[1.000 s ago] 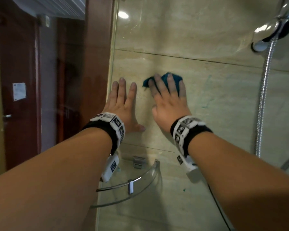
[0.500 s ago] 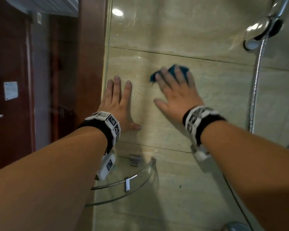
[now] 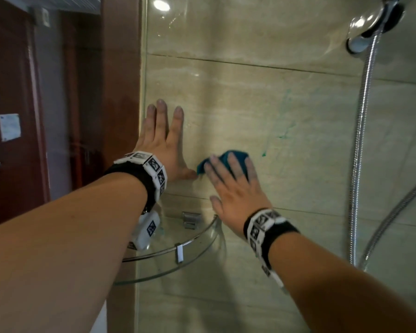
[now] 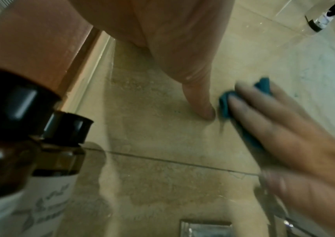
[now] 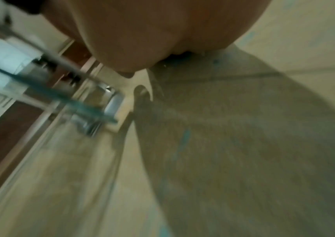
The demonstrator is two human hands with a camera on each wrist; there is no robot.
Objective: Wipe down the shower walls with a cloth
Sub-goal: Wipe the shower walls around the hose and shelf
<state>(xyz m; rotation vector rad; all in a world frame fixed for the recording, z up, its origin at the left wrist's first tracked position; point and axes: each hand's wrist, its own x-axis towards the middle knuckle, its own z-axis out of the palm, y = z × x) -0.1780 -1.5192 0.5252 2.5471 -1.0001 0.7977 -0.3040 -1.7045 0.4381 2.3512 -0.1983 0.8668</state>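
Mid-wipe: right hand (image 3: 235, 188), fingers flat, presses a teal cloth (image 3: 233, 158) to the tiled shower wall (image 3: 298, 111), left hand (image 3: 161, 143) splayed near its left edge; green smears (image 3: 280, 131) likely next.

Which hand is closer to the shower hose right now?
Right. The right hand presses the cloth on the wall, partway toward the shower hose. The left hand rests flat by the glass edge, farther away.

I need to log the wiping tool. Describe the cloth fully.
The cloth is small, teal and soft-looking, bunched into a wad. The right hand presses it flat against the beige tiled wall with straight fingers, which cover most of it; only its top and left edges show. It lies just right of the left hand's thumb.
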